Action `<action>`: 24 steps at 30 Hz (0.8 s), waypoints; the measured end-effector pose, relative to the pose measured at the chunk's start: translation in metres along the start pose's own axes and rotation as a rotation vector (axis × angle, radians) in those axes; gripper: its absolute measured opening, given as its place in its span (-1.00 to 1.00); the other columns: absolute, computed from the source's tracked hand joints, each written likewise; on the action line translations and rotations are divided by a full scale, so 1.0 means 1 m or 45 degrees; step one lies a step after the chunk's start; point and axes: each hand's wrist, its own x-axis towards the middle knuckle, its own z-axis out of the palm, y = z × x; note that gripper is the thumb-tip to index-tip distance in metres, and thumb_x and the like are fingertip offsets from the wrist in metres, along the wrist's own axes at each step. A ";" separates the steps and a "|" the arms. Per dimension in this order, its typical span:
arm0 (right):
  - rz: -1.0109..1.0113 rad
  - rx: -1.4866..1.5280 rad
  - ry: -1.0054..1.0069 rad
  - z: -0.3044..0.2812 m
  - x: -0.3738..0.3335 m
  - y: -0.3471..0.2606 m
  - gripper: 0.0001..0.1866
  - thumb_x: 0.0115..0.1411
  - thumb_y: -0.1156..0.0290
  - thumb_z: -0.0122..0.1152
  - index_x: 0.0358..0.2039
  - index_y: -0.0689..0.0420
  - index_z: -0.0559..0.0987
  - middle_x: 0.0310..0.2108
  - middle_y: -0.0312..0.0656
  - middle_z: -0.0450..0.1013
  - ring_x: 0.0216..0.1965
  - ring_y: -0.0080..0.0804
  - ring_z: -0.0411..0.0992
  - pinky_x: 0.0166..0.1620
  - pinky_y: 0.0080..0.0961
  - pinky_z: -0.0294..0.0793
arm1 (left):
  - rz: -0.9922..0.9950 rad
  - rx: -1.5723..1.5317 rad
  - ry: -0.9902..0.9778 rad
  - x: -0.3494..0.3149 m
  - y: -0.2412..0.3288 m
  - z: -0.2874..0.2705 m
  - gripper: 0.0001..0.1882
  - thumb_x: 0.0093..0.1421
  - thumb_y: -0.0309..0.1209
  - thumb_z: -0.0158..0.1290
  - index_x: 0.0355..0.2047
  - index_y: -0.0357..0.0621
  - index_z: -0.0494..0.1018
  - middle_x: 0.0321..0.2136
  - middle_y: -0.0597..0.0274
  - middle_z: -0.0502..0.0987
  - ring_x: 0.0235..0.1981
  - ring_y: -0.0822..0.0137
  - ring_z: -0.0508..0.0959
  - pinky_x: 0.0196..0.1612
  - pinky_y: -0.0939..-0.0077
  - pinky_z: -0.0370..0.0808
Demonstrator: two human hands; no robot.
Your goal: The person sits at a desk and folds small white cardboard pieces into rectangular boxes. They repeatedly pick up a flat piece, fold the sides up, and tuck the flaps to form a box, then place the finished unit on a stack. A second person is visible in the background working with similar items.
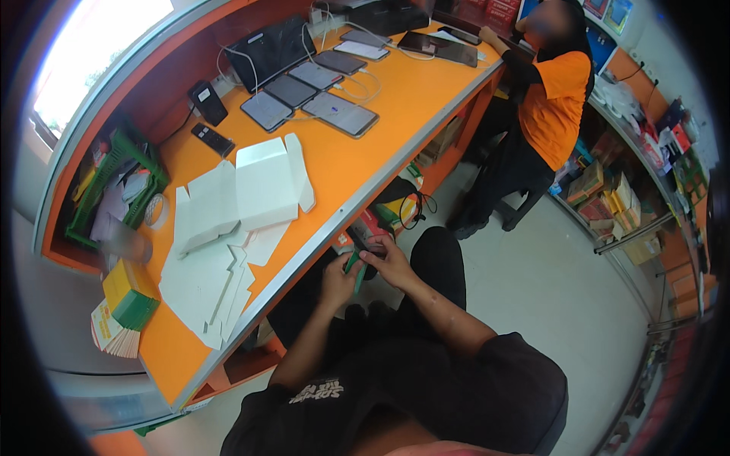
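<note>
Above my lap, beside the counter's front edge, both hands come together. My left hand (336, 283) is closed around a slim green object (359, 283), which sticks out between the hands; its exact kind is unclear. The fingers of my right hand (388, 264) are bent and pinch at the upper end of it, near a dark flat piece pointing up and away. Unfolded white cardboard (266, 182) lies on the orange counter (403, 99) to the left, with cut, jagged white sheets (201, 289) under and in front of it.
Several phones (342, 112) with white cables cover the counter's far part, near a dark tablet (277, 49). A yellow-green box (131, 292) and a green basket (114, 186) are at left. Someone in an orange shirt (559, 114) sits at the far right. Shelves (608, 205) line the right side.
</note>
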 end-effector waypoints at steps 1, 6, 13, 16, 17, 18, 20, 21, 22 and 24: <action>-0.010 -0.093 -0.063 0.001 -0.004 0.000 -0.58 0.20 0.29 0.35 -0.02 0.21 0.45 -0.10 -0.11 0.51 -0.03 -0.38 0.48 -0.01 -0.45 0.48 | -0.046 -0.072 -0.046 0.003 -0.005 0.000 -0.72 0.29 -0.31 0.11 -0.09 -0.24 0.53 -0.32 -0.04 0.62 -0.26 0.18 0.64 -0.19 0.42 0.50; -0.138 -0.101 0.064 0.002 -0.002 0.002 -0.57 0.17 0.31 0.39 -0.05 0.24 0.45 -0.06 -0.08 0.48 -0.03 -0.34 0.48 -0.02 -0.40 0.49 | -0.419 -0.596 -0.160 0.007 -0.005 0.002 -0.70 0.33 -0.28 0.05 -0.04 -0.20 0.52 -0.21 0.25 0.60 -0.23 0.47 0.57 -0.17 0.54 0.48; -0.368 -0.669 0.133 0.010 -0.017 -0.054 -0.46 -0.02 0.33 0.48 -0.06 0.19 0.44 -0.06 -0.01 0.37 -0.01 -0.05 0.43 -0.02 -0.25 0.49 | -0.408 -1.235 -0.119 0.009 0.009 -0.006 -0.60 0.36 -0.20 -0.02 0.00 -0.29 0.44 -0.13 0.15 0.56 -0.20 0.36 0.60 -0.10 0.47 0.52; -0.373 -0.787 0.131 0.012 -0.021 -0.065 -0.52 -0.09 0.42 0.42 -0.12 0.17 0.48 -0.06 -0.05 0.38 -0.01 -0.02 0.42 -0.01 -0.20 0.49 | -0.513 -1.002 -0.092 0.012 0.011 -0.008 -0.65 0.32 -0.21 0.07 -0.08 -0.26 0.48 -0.17 0.16 0.57 -0.24 0.38 0.61 -0.16 0.49 0.54; -0.450 -0.823 0.094 0.013 -0.022 -0.065 -0.55 -0.08 0.43 0.41 -0.13 0.17 0.49 -0.06 -0.07 0.39 -0.01 -0.03 0.42 -0.01 -0.20 0.49 | -0.547 -1.039 -0.046 0.012 0.013 -0.008 -0.66 0.31 -0.21 0.08 -0.09 -0.25 0.48 -0.19 0.17 0.58 -0.24 0.38 0.61 -0.17 0.50 0.54; -0.528 -0.861 0.064 0.011 -0.022 -0.064 -0.57 -0.07 0.43 0.40 -0.15 0.17 0.50 -0.06 -0.08 0.40 -0.01 -0.04 0.42 -0.01 -0.21 0.49 | -0.578 -1.076 -0.007 0.015 0.019 -0.007 -0.66 0.31 -0.21 0.09 -0.11 -0.24 0.48 -0.21 0.18 0.59 -0.25 0.39 0.62 -0.18 0.51 0.54; -0.668 -0.964 0.017 0.008 -0.025 -0.064 -0.63 -0.05 0.46 0.35 -0.18 0.15 0.51 -0.06 -0.13 0.43 0.00 -0.09 0.43 0.00 -0.24 0.51 | -0.611 -1.126 0.049 0.018 0.024 -0.004 -0.68 0.30 -0.21 0.10 -0.13 -0.23 0.48 -0.25 0.18 0.60 -0.27 0.40 0.62 -0.20 0.54 0.53; -0.668 -0.945 0.013 0.006 -0.025 -0.062 -0.64 -0.04 0.46 0.35 -0.18 0.16 0.51 -0.07 -0.13 0.44 -0.02 -0.08 0.44 -0.01 -0.24 0.51 | -0.611 -1.144 0.066 0.019 0.024 -0.002 -0.68 0.30 -0.20 0.09 -0.14 -0.22 0.48 -0.27 0.19 0.60 -0.28 0.40 0.63 -0.21 0.55 0.53; -0.667 -0.926 0.011 0.003 -0.026 -0.060 -0.64 -0.02 0.46 0.34 -0.17 0.16 0.50 -0.08 -0.12 0.45 -0.03 -0.07 0.45 -0.02 -0.24 0.51 | -0.610 -1.161 0.082 0.019 0.023 -0.001 -0.69 0.30 -0.20 0.09 -0.15 -0.21 0.48 -0.29 0.19 0.61 -0.30 0.40 0.63 -0.23 0.57 0.52; -0.636 -0.808 0.030 0.000 -0.026 -0.057 -0.68 0.03 0.46 0.32 -0.17 0.17 0.51 -0.12 -0.11 0.48 -0.08 -0.09 0.49 -0.05 -0.28 0.52 | -0.557 -1.100 0.046 0.017 0.020 0.000 -0.69 0.31 -0.21 0.08 -0.15 -0.22 0.48 -0.30 0.18 0.61 -0.30 0.38 0.64 -0.22 0.56 0.52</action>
